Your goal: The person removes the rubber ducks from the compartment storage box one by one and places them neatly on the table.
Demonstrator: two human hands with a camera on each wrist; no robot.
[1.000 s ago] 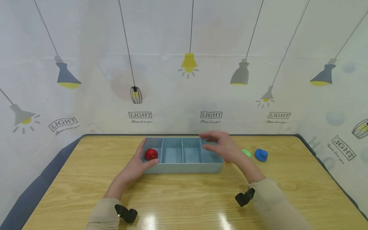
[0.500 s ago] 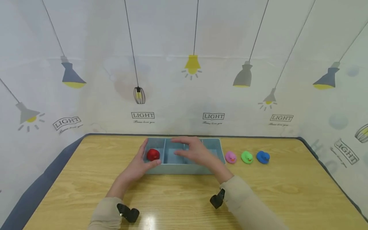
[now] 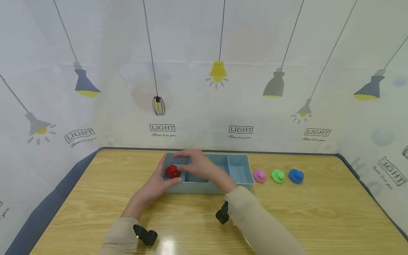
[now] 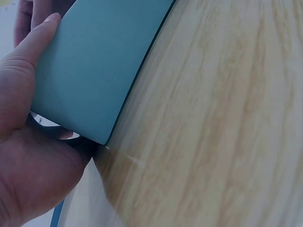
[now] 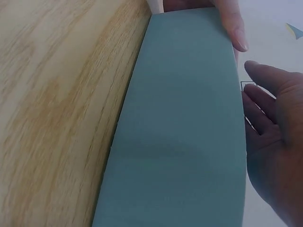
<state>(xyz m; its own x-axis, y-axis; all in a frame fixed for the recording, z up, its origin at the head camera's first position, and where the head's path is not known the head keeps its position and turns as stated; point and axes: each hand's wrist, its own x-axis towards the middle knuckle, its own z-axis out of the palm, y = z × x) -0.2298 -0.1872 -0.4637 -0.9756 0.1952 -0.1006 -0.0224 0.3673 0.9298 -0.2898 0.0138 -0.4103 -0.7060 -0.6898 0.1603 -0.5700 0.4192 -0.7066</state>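
A pale blue box [image 3: 210, 187] with several compartments in a row stands on the table. My left hand [image 3: 157, 182] grips its left end, thumb on the front wall and fingers around the far side; the left wrist view shows the thumb [image 4: 42, 35] against the wall. In the leftmost compartment lies a small, rounded red toy [image 3: 173, 171]. My right hand [image 3: 199, 164] is over the left part of the box, thumb and fingers spread apart, with the thumb tip right at the red toy's edge. In the right wrist view this hand [image 5: 279, 118] appears beyond the box's front wall.
To the right of the box, a pink rubber duck [image 3: 260, 175], a green rubber duck [image 3: 278, 176] and a blue rubber duck [image 3: 296, 176] sit in a row. Behind the wooden table [image 3: 197, 219] hangs a lamp-patterned cloth [image 3: 197, 106].
My right hand has moved left from the box's right end to the red toy, uncovering the pink and green ducks. The left hand keeps its grip on the left end.
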